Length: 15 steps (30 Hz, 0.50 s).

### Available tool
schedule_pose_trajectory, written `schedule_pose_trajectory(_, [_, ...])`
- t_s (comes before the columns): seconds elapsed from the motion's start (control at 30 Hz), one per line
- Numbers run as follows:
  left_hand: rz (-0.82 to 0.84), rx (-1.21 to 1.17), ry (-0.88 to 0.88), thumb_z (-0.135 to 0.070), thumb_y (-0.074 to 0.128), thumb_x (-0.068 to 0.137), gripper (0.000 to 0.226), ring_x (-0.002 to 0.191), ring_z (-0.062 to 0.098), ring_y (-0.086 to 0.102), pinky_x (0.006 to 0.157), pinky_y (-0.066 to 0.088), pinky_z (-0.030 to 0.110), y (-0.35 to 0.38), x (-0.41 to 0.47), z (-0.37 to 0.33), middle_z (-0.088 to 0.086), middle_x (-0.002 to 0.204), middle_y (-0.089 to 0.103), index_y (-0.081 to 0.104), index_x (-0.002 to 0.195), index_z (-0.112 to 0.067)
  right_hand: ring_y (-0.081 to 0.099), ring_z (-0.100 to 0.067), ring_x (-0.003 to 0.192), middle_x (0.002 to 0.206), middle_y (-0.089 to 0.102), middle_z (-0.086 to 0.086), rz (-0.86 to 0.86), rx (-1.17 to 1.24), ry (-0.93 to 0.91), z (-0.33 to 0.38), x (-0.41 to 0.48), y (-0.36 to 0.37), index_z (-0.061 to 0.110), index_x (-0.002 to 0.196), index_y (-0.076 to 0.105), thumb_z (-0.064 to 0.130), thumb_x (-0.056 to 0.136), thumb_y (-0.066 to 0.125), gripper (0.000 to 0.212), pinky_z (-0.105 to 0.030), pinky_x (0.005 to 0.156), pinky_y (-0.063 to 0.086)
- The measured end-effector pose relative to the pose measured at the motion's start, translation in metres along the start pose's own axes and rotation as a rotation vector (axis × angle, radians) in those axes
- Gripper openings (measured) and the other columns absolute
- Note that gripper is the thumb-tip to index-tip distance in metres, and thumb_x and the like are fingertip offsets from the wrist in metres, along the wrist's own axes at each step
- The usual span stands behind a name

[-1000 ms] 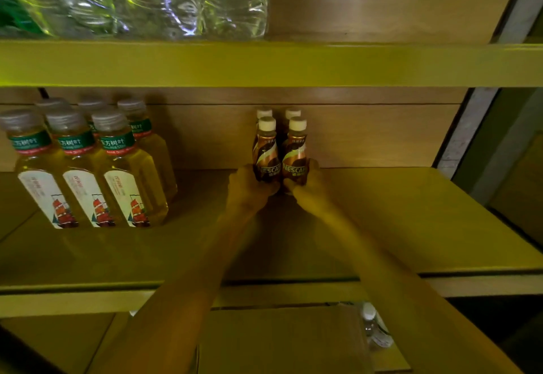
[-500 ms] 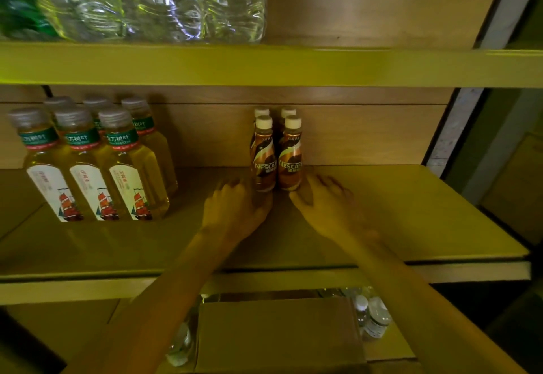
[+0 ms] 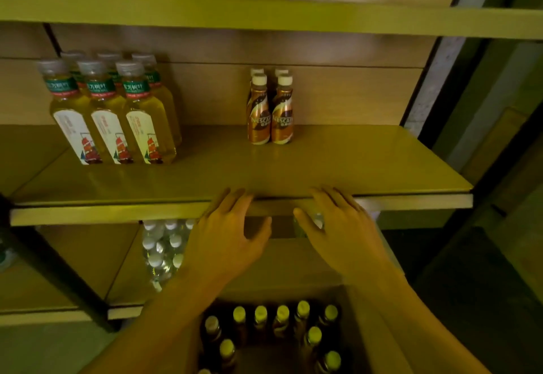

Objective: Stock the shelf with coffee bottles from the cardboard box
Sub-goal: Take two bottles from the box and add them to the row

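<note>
1. On the shelf (image 3: 352, 168), my hands are gone from the coffee, and I judge more rows will fit beside it.
2. Below, the box (image 3: 282, 268) has come into view as I look down. Many coffee bottles (image 3: 282, 320) stand caps up inside it.
3. My left hand (image 3: 226, 241) and right hand (image 3: 343, 235) gripped the front pair a second ago. They have drawn back to the shelf's front edge, both empty, palms down, fingers loosely spread. I cannot tell whether the fingertips touch the edge.
4. Four coffees (image 3: 270, 112) now stand upright, two by two and touching, near the back panel and well apart from the tea (image 3: 117, 115). That pair is placed, so I judge the next reach goes down into the box.
</note>
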<state>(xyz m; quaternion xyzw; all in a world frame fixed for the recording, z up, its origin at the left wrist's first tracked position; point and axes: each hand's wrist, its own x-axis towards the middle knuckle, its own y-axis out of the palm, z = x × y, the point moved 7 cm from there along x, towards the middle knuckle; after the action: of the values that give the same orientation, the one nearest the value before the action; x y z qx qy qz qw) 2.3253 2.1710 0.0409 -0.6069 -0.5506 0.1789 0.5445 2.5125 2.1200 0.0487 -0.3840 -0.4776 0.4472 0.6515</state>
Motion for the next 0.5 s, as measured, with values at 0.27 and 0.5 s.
schedule_pose_trajectory(0.27, [0.141, -0.077, -0.060, -0.056, 0.053, 0.093, 0.056, 0.133, 0.017, 0.049, 0.097, 0.049, 0.035, 0.055, -0.075, 0.014, -0.004, 0.144, 0.052, 0.054, 0.137, -0.021, 0.029, -0.022, 0.148, 0.156, 0.040, 0.002, 0.207, 0.004, 0.085, -0.026, -0.072, 0.073, 0.025, 0.146, 0.040, 0.060, 0.098, 0.035, 0.059, -0.040, 0.116, 0.030])
schedule_pose_trajectory(0.5, [0.422, 0.007, -0.174, -0.056, 0.047, 0.094, 0.054, 0.134, 0.017, 0.047, 0.098, 0.048, 0.036, 0.154, -0.128, 0.044, -0.004, 0.143, 0.052, 0.052, 0.136, -0.023, 0.035, -0.021, 0.144, 0.152, 0.045, 0.003, 0.429, 0.044, 0.217, -0.053, -0.120, 0.174, 0.025, 0.146, 0.040, 0.057, 0.098, 0.038, 0.057, -0.039, 0.113, 0.035])
